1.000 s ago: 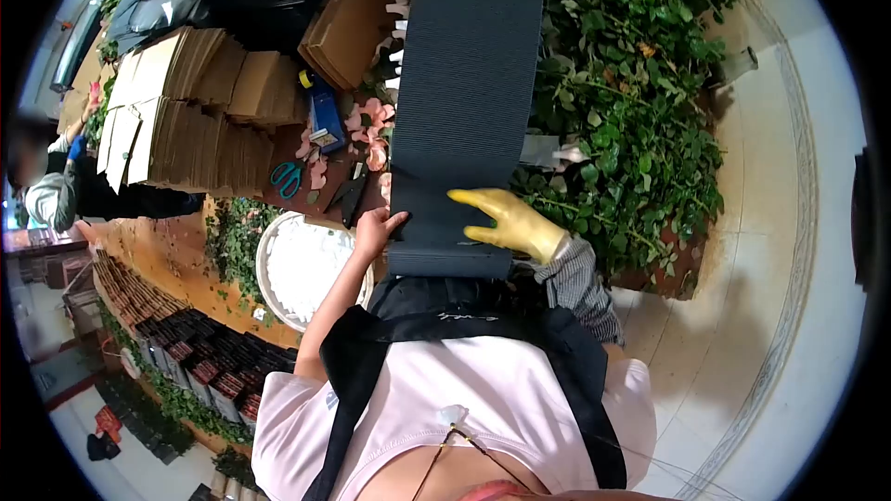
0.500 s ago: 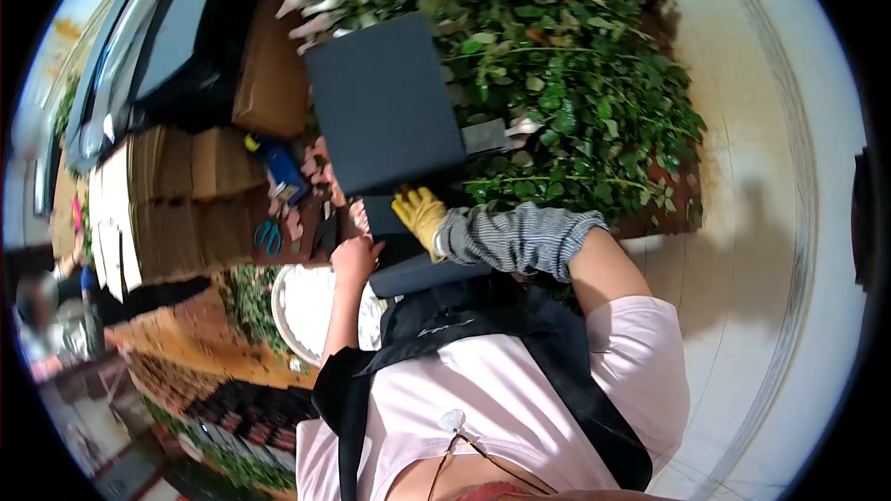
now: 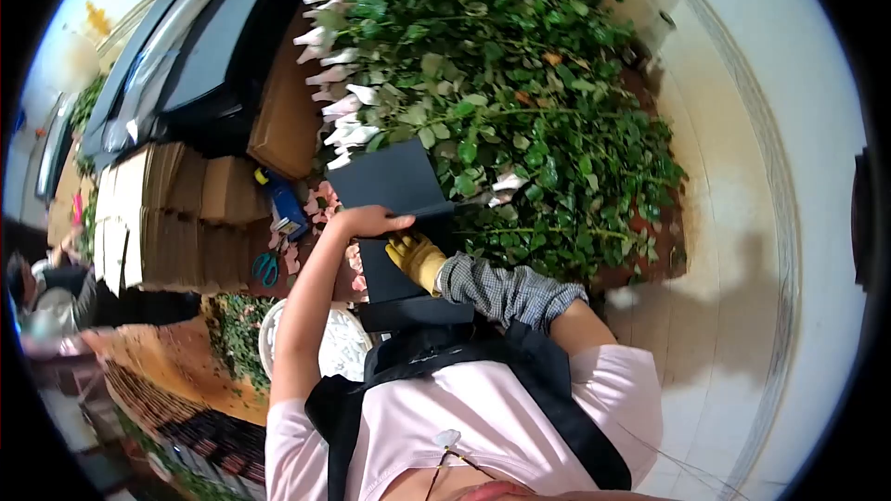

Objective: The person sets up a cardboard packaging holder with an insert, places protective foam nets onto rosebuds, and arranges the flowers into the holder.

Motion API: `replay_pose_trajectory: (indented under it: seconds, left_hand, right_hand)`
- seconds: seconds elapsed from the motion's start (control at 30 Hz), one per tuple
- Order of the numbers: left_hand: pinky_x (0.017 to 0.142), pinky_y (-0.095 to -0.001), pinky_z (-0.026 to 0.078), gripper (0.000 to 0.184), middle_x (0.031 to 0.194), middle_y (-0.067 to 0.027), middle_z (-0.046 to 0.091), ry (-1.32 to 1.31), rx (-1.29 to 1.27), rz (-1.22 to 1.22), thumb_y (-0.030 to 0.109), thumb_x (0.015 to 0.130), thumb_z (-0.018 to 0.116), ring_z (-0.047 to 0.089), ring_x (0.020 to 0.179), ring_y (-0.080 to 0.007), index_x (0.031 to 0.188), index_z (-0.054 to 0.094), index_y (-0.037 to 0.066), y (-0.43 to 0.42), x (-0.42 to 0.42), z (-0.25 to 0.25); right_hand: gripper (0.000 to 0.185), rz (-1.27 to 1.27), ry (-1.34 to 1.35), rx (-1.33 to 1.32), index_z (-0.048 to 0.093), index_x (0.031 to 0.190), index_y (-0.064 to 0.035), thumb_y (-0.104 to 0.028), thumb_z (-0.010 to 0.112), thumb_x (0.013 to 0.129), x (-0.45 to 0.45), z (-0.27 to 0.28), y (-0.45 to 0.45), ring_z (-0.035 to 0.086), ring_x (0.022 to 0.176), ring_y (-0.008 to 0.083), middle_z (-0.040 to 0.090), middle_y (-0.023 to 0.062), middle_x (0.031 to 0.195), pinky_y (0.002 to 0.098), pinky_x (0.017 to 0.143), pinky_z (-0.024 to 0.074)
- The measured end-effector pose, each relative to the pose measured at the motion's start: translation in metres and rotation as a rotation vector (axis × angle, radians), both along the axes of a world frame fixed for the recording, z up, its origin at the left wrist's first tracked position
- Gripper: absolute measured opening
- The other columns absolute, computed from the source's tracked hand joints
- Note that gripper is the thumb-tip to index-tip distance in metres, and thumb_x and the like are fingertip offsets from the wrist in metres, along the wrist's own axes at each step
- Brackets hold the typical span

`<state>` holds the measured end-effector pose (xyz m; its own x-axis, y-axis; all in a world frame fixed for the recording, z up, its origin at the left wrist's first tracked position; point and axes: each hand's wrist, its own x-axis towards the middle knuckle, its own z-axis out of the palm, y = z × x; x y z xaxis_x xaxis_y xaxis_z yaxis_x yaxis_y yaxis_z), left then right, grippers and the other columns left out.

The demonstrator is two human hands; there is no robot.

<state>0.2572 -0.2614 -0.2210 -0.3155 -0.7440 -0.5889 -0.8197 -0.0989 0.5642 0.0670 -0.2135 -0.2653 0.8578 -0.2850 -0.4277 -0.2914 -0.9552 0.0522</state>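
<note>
A black corrugated cardboard sheet (image 3: 390, 175) with fold lines lies before me, its near panel close to my apron. My bare left hand (image 3: 369, 221) is at the crease below the far panel, thumb along the edge; its other fingers are partly hidden, and it appears to grip the board. Just below it, my right hand (image 3: 415, 260), in a yellow glove with a checked sleeve, rests on the middle panel with fingers extended. Leafy rose stems (image 3: 529, 121) lie beyond and to the right, with white-wrapped flower heads (image 3: 348, 134) along their left side.
Teal-handled scissors (image 3: 265, 268), a blue box (image 3: 287, 209) and pink petals (image 3: 320, 201) lie to the left. Beyond are stacked brown cardboard pieces (image 3: 158, 246) and black boards (image 3: 223, 37). A white round tub (image 3: 339, 345) stands by my left arm. Another person (image 3: 70, 301) is at far left.
My left hand has moved up and right from the sheet's left side to the crease. The far panel has tilted and looks shorter. My gloved hand has moved slightly down in view.
</note>
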Motion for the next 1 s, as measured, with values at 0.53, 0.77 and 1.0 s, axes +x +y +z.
replay_pose_trajectory:
  seconds: [0.53, 0.77, 1.0]
  left_hand:
    - [0.073, -0.0346, 0.054, 0.024, 0.088, -0.0113, 0.072, 0.328, -0.481, 0.596, 0.023, 0.094, 0.062, 0.070, 0.079, -0.0223, 0.101, 0.070, 0.002, 0.050, 0.071, 0.062]
    - [0.091, -0.0432, 0.050, 0.045, 0.115, -0.0250, 0.062, -0.701, -0.697, 1.088, 0.027, 0.086, 0.071, 0.060, 0.106, -0.0404, 0.116, 0.058, -0.004, 0.071, 0.260, 0.044]
    - [0.097, -0.0398, 0.048, 0.042, 0.136, -0.0183, 0.052, -1.237, -0.813, 0.841, 0.023, 0.084, 0.072, 0.050, 0.127, -0.0315, 0.116, 0.059, 0.000, 0.066, 0.224, -0.021]
  right_hand:
    - [0.089, -0.012, -0.042, -0.028, 0.026, 0.153, -0.0073, -0.037, 0.069, 0.081, -0.006, -0.040, -0.005, 0.019, 0.149, 0.0299, 0.026, 0.0148, 0.160, 0.0419, 0.120, 0.0173]
    - [0.092, -0.035, -0.018, 0.053, 0.027, 0.151, -0.0029, -0.037, 0.072, 0.078, 0.003, 0.005, -0.001, 0.027, 0.145, 0.0328, 0.030, 0.0187, 0.156, 0.0436, 0.116, 0.0239]
    - [0.095, -0.067, 0.057, 0.100, 0.018, 0.154, -0.0047, -0.036, 0.070, 0.082, 0.003, -0.001, -0.003, 0.027, 0.144, 0.0334, 0.026, 0.0174, 0.158, 0.0441, 0.118, 0.0211]
